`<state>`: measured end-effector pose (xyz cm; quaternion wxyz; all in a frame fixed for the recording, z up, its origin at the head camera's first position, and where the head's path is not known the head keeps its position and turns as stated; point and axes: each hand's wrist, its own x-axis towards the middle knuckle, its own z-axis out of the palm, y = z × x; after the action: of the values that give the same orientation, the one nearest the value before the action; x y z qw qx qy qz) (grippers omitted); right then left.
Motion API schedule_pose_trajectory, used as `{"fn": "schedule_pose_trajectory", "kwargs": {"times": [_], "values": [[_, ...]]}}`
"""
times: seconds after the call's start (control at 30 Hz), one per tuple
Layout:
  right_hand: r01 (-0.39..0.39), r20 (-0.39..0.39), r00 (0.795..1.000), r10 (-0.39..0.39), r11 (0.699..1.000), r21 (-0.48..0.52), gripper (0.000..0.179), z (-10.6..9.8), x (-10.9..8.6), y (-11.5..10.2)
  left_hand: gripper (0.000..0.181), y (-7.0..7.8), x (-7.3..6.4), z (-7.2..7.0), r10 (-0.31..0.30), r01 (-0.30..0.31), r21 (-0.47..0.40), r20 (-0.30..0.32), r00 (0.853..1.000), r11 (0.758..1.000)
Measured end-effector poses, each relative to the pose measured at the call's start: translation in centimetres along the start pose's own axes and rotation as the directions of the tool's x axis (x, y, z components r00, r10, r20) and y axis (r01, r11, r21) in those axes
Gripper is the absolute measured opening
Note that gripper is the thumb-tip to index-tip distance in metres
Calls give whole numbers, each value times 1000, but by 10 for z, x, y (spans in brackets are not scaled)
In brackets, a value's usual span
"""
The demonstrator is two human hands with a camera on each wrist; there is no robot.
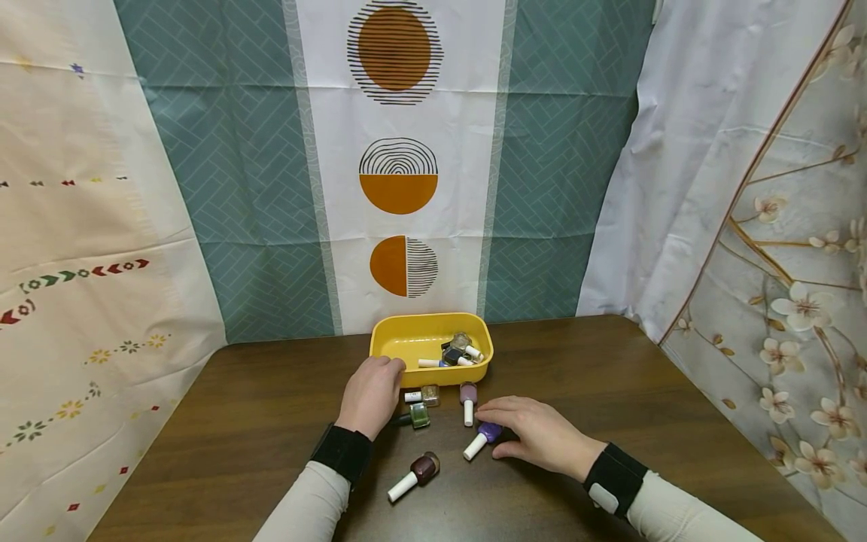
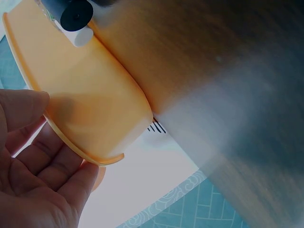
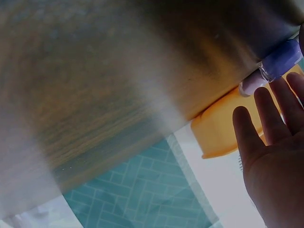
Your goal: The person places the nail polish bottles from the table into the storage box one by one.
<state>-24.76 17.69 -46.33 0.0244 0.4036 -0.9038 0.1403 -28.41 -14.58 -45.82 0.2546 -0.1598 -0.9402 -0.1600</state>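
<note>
In the head view my left hand (image 1: 369, 395) grips the front left edge of a yellow plastic tub (image 1: 433, 377). The left wrist view shows the thumb and fingers on either side of its rim. Several nail polish bottles (image 1: 455, 352) lie in the tub's right part. My right hand (image 1: 538, 436) reaches around a purple nail polish bottle (image 1: 490, 431) with a white cap, thumb and fingers apart. In the right wrist view the fingers (image 3: 245, 126) are extended, close to the purple bottle. Just behind it lies a mauve bottle (image 1: 468, 394).
Before the tub lie a gold glitter bottle (image 1: 430, 396) and a green bottle (image 1: 419, 415), its dark cap near the left wrist. Closer to me is a maroon bottle (image 1: 424, 467) with a white cap. The brown wooden table (image 1: 576, 361) ends at a patterned curtain (image 1: 569, 188).
</note>
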Motion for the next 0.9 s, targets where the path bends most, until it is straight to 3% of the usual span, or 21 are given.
{"fn": "schedule_pose_trajectory", "kwargs": {"times": [0.9], "values": [[-10, -5, 1000, 10, 1000, 15, 46, 2, -1, 2, 7, 1, 0, -1, -5, 5, 5, 4, 1000, 1000]]}}
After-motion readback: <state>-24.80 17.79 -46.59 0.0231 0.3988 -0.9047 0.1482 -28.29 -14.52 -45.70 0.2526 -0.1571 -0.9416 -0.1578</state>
